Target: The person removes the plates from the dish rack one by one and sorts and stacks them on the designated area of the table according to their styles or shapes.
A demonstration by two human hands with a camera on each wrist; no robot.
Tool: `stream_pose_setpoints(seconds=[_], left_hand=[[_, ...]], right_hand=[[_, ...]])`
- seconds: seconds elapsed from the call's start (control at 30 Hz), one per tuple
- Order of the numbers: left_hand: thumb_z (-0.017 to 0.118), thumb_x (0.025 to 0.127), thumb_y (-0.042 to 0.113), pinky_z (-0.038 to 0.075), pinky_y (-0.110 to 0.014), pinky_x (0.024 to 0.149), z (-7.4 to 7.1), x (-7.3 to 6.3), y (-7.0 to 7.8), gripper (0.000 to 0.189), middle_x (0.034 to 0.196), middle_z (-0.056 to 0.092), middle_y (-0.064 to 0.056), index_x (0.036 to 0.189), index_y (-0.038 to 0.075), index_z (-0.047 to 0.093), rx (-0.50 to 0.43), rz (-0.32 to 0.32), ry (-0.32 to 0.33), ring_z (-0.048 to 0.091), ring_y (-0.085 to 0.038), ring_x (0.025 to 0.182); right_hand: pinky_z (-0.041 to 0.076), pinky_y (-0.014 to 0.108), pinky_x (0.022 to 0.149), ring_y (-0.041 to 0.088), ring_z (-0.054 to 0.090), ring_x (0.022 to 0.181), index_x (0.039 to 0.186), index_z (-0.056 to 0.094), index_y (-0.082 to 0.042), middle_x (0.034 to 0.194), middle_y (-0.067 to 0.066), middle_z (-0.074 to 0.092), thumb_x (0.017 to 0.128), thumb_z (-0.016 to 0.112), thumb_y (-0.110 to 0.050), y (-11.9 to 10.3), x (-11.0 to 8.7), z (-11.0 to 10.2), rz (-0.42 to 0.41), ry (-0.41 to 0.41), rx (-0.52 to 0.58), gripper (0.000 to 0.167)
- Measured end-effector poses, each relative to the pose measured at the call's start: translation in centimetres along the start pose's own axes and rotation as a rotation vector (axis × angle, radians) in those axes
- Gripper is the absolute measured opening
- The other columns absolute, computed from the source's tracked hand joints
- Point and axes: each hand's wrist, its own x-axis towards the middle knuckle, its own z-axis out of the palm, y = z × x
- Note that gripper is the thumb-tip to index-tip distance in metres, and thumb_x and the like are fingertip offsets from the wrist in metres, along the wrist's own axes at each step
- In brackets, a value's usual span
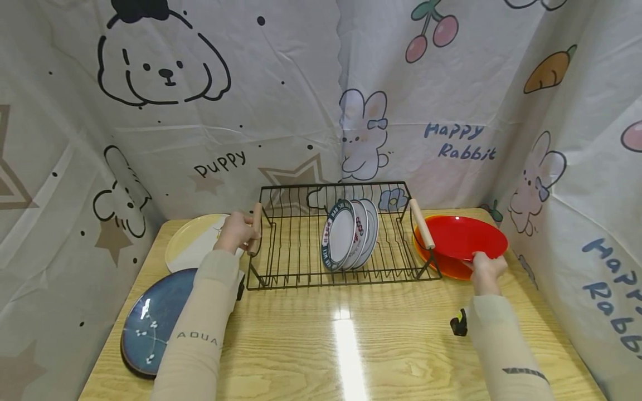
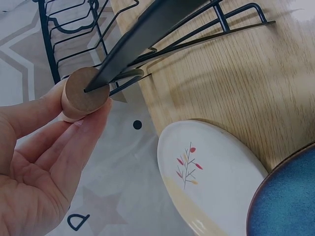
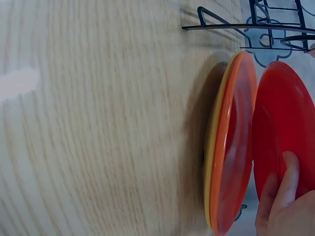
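Observation:
My left hand [image 1: 234,231] grips the wooden handle [image 2: 84,94] on the left end of a black wire dish rack [image 1: 296,274], fingers and thumb around it. My right hand [image 1: 486,272] holds a red plate [image 1: 463,236] by its near edge, tilted above an orange plate [image 3: 234,147] that sits on a yellow one [image 3: 212,157]. In the right wrist view the thumb lies on one face of the red plate. Several white plates [image 1: 341,236] stand on edge in the middle of the rack, the nearest with a dark green patterned rim.
A cream and yellow oval plate [image 2: 211,172] with a twig print lies left of the rack. A blue plate [image 1: 155,317] with white blossoms is in front of it, partly behind my left sleeve. Printed cloth walls [image 1: 291,122] surround the wooden table [image 1: 296,345].

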Motion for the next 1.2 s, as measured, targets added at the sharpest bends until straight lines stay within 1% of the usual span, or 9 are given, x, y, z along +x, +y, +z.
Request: stream_pose_setpoints(seconds=[0.17,0.37,0.6,0.8,0.87,0.93,1.03,1.13,1.2], left_hand=[[0.06,0.086,0.001,0.057,-0.039,0.063,0.0,-0.2,0.1,0.052,0.111,0.055,-0.028,0.134,-0.006,0.041,-0.002,0.0,0.001,0.063,-0.033,0.084],[0.06,0.087,0.001,0.057,-0.038,0.063,0.1,-0.2,0.1,0.051,0.111,0.055,-0.028,0.134,-0.006,0.041,-0.004,0.001,0.003,0.063,-0.033,0.084],[0.06,0.087,0.002,0.057,-0.038,0.063,0.1,-0.2,0.1,0.051,0.111,0.055,-0.028,0.134,-0.005,0.041,-0.002,-0.001,0.008,0.063,-0.031,0.082],[0.059,0.087,0.001,0.057,-0.038,0.062,0.1,-0.2,0.1,0.051,0.112,0.054,-0.028,0.134,-0.005,0.041,-0.014,-0.008,0.011,0.062,-0.034,0.087],[0.059,0.087,0.001,0.057,-0.037,0.062,0.1,-0.2,0.1,0.051,0.112,0.054,-0.028,0.134,-0.005,0.041,-0.019,-0.009,0.01,0.062,-0.036,0.089],[0.058,0.087,0.001,0.057,-0.038,0.062,0.1,-0.2,0.1,0.051,0.113,0.054,-0.028,0.135,-0.005,0.04,-0.023,-0.009,0.007,0.061,-0.037,0.091],[0.058,0.087,0.001,0.057,-0.038,0.062,0.1,-0.2,0.1,0.052,0.113,0.054,-0.028,0.135,-0.005,0.04,-0.027,-0.008,0.005,0.061,-0.037,0.091],[0.059,0.087,0.001,0.057,-0.037,0.061,0.1,0.0,0.0,0.052,0.113,0.054,-0.028,0.135,-0.005,0.04,-0.026,-0.011,0.002,0.062,-0.036,0.089],[0.059,0.087,0.001,0.057,-0.036,0.059,0.1,0.3,-0.1,0.053,0.113,0.054,-0.028,0.136,-0.005,0.039,-0.024,-0.016,-0.001,0.062,-0.035,0.087]], right_hand=[[0.051,0.016,0.055,0.021,0.039,0.113,0.149,0.004,-0.018,0.152,0.004,0.008,0.081,0.035,0.018,0.0,-0.1,0.0,0.044,-0.009,0.039,0.082],[0.053,0.017,0.068,0.019,0.036,0.116,0.148,-0.006,-0.017,0.152,0.005,0.0,0.082,0.035,0.018,0.5,-0.1,-0.1,0.058,-0.012,0.031,0.085],[0.049,0.022,0.083,0.014,0.047,0.096,0.146,-0.015,-0.011,0.151,0.011,-0.001,0.084,0.039,0.015,1.3,0.3,-0.5,0.099,-0.029,-0.072,0.087],[0.044,0.027,0.091,0.019,0.043,0.113,0.145,-0.015,-0.007,0.151,0.014,-0.002,0.087,0.044,0.007,1.8,0.7,-0.9,0.098,-0.075,-0.182,0.084],[0.047,0.026,0.088,0.015,0.051,0.106,0.145,-0.01,-0.002,0.149,0.018,0.007,0.087,0.047,0.004,1.9,0.9,-1.2,0.092,-0.086,-0.234,0.082],[0.051,0.024,0.079,0.01,0.061,0.086,0.145,-0.001,0.004,0.145,0.021,0.022,0.086,0.049,0.003,2.1,1.0,-1.5,0.084,-0.096,-0.293,0.077],[0.055,0.023,0.065,0.009,0.064,0.057,0.141,0.009,0.011,0.122,0.023,0.046,0.085,0.053,0.0,2.2,1.1,-2.0,0.056,-0.117,-0.393,0.072],[0.055,0.024,0.06,0.011,0.063,0.049,0.14,0.008,0.01,0.103,0.018,0.051,0.085,0.056,0.0,2.3,1.3,-2.3,0.029,-0.124,-0.454,0.073],[0.055,0.025,0.059,0.011,0.062,0.047,0.139,0.004,0.007,0.103,0.019,0.048,0.085,0.057,0.001,2.5,1.4,-2.2,0.019,-0.111,-0.478,0.076]])
